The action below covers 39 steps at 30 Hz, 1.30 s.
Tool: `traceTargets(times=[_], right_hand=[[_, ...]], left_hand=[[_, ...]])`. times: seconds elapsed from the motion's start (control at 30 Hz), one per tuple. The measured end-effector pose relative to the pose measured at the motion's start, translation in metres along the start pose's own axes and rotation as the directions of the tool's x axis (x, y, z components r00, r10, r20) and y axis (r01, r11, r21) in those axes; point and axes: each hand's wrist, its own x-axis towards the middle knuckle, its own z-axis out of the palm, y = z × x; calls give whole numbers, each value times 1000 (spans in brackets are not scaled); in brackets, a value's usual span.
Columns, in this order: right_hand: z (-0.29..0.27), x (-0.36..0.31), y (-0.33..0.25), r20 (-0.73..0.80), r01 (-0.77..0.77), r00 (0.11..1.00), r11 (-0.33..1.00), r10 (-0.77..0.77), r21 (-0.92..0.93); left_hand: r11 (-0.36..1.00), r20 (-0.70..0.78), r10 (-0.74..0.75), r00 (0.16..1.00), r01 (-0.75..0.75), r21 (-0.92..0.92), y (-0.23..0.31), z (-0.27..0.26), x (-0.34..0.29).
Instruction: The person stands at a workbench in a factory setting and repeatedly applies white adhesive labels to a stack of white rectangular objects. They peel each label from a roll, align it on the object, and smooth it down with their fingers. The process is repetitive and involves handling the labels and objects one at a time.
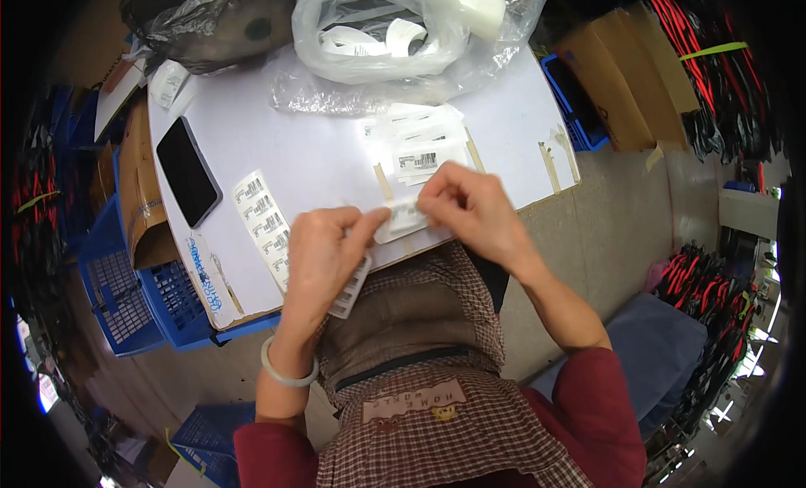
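Note:
My left hand (pixel 319 249) is closed, with a strip of barcode labels (pixel 351 288) coming out from under it past the table's near edge. Its thumb and forefinger reach the left end of a small white slip (pixel 401 228) lying at that edge. At the slip's upper right, my right hand (pixel 472 207) pinches the end of a slightly blurred barcode label (pixel 405 211). Just beyond the hands lies a loose pile of white slips with barcode labels (pixel 424 159). Another label strip (pixel 267 224) lies flat, left of my left hand.
On the white table (pixel 311 152) lies a dark phone (pixel 190 172), far left. A clear plastic bag with label rolls (pixel 382 43) and a black bag (pixel 210 26) occupy the back. Blue crates (pixel 117 291) and a carton (pixel 143 186) stand left; another carton (pixel 625 77) stands right.

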Motion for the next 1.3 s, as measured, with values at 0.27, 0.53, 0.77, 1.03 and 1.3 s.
traceTargets(times=[0.27,0.53,0.77,1.03,1.3], right_hand=[[-6,44,15,-183,-15,975,793,-122,-609],[9,8,-17,-127,429,891,900,-436,-74],[31,-4,-19,-165,361,928,915,-334,179],[29,-15,-14,-161,364,927,915,-339,171],[-17,-14,-9,13,-51,999,866,51,498]], left_hand=[[837,152,69,986,-140,530,24,12,75],[970,335,23,942,60,-235,4,-17,62],[799,245,199,949,-13,-601,11,-35,0],[787,109,68,992,14,-617,-1,-17,-26],[931,146,-186,972,222,-290,-34,-29,-45]])
